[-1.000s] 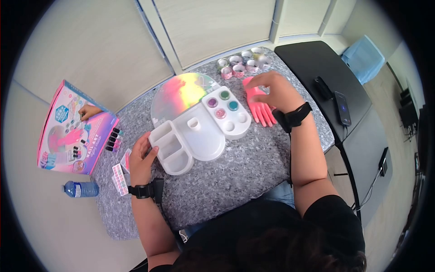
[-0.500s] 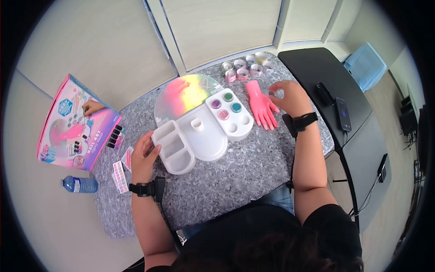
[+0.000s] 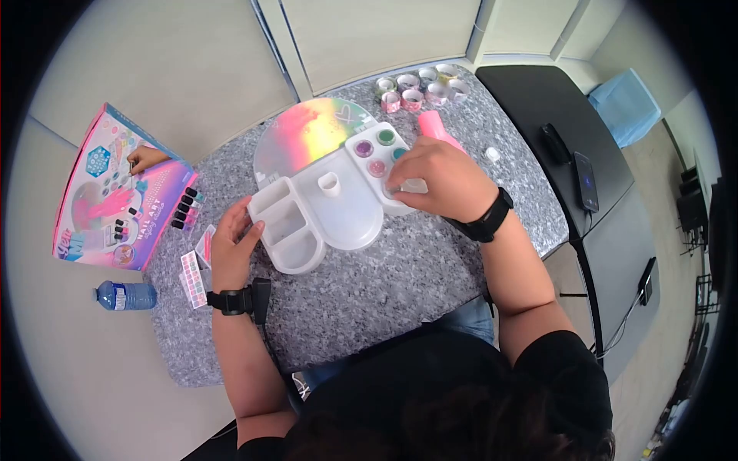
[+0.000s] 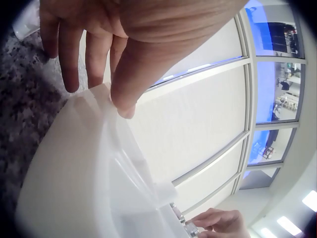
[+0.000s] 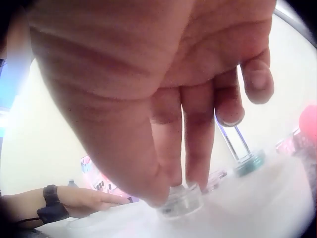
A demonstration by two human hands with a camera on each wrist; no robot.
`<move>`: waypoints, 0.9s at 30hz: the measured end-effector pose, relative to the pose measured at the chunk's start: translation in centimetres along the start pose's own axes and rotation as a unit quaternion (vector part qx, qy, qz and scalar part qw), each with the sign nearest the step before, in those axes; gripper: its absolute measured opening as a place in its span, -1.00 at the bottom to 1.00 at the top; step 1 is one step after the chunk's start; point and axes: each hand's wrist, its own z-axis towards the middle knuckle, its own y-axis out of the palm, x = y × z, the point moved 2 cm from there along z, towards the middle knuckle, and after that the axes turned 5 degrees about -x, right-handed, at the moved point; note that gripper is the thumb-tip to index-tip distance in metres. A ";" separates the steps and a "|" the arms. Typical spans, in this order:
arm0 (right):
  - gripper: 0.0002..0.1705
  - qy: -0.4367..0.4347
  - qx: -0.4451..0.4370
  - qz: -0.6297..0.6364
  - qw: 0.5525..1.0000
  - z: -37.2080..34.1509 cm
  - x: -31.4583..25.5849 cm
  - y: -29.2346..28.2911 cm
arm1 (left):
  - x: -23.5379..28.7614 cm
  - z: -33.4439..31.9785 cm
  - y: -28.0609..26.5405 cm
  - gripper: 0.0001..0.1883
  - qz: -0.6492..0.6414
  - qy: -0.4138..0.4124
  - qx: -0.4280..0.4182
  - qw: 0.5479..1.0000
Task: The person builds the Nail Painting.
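Observation:
A white plastic nail art tray point(image 3: 367, 236) lies on the speckled table. My left hand point(image 3: 233, 242) holds its outer left edge, with the thumb on the rim in the left wrist view. At the tray's right section, my right hand point(image 3: 446, 180) pinches a small clear jar point(image 5: 181, 204) between thumb and fingers, low over the white surface. Purple point(image 3: 363, 149), pink point(image 3: 377, 168) and green point(image 3: 386, 137) glitter jars sit in round wells there; a teal jar point(image 5: 249, 164) is partly behind my hand. A pink model hand point(image 3: 432, 125) lies beyond, mostly hidden by my right hand.
Several tape rolls point(image 3: 412, 98) stand at the back. A small white piece point(image 3: 493, 154) lies at right. On the left are a box point(image 3: 115, 200), nail polish bottles point(image 3: 184, 209), a sticker sheet point(image 3: 194, 280) and a water bottle point(image 3: 125, 296). A phone point(image 3: 585, 182) rests on the black table.
My right hand has moved from over and beside the pink model hand, left and nearer, down to the tray's round wells. My left hand stays at the tray's edge.

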 end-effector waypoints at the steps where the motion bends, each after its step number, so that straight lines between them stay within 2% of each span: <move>1: -0.83 -0.011 0.003 0.004 1.000 0.0 0.3 0.2 | -0.1 0.0 -0.1 -0.38 0.004 0.005 0.001 1.000; 4: -0.83 -0.007 -0.003 0.007 1.000 -0.1 0.3 0.1 | -0.2 0.1 -0.2 -0.38 0.007 0.011 -0.006 1.000; 6: -0.76 -0.021 0.001 0.041 0.999 -0.3 0.7 -0.3 | -0.2 0.1 -0.2 -0.37 0.000 0.013 -0.001 1.000; 8: -0.57 0.215 -0.015 0.053 0.975 -1.4 3.0 -2.5 | -0.3 0.3 -0.4 -0.37 -0.001 0.009 -0.004 1.000; 9: -0.41 0.235 0.077 -0.038 0.968 -2.9 5.4 -3.2 | -0.4 0.3 -0.4 -0.36 -0.002 0.006 -0.002 1.000; 10: -0.37 0.312 0.066 -0.035 0.947 -4.4 9.0 -3.6 | -0.4 0.2 -0.4 -0.36 -0.002 0.006 -0.004 1.000; 11: -0.35 0.398 0.033 -0.076 0.913 -5.3 10.2 -4.9 | -0.3 0.2 -0.3 -0.37 -0.001 0.007 -0.004 1.000; 13: -0.39 0.456 0.001 -0.115 0.883 -7.6 13.5 -5.9 | -0.3 0.3 -0.4 -0.37 0.000 0.009 -0.005 1.000; 16: -0.46 0.493 -0.030 -0.098 0.864 -8.0 14.4 -6.1 | -0.3 0.2 -0.5 -0.38 0.001 0.007 0.001 1.000; 18: -0.53 0.483 -0.032 -0.112 0.868 -7.4 13.9 -5.5 | 0.3 0.1 -0.4 -0.34 0.001 -0.018 -0.020 1.000; 20: -0.58 0.427 0.044 -0.102 0.897 -6.2 11.8 -5.2 | 0.3 0.2 -0.5 -0.34 0.004 -0.012 -0.022 1.000; 22: -0.63 0.295 0.098 -0.041 0.950 -4.3 8.4 -5.1 | -0.2 0.3 -0.7 -0.34 0.003 -0.006 -0.021 1.000; 24: -0.66 0.156 0.083 0.000 0.984 -2.7 5.2 -4.5 | -0.8 0.4 -0.9 -0.36 0.018 0.014 -0.001 1.000; 25: -0.66 0.153 0.081 0.001 0.985 -2.3 4.0 -3.9 | -0.8 0.3 -0.9 -0.36 0.018 0.012 0.002 1.000; 27: -0.69 0.032 0.069 -0.025 0.997 -1.7 1.7 -2.8 | -0.5 0.3 -0.8 -0.34 0.018 0.003 0.002 1.000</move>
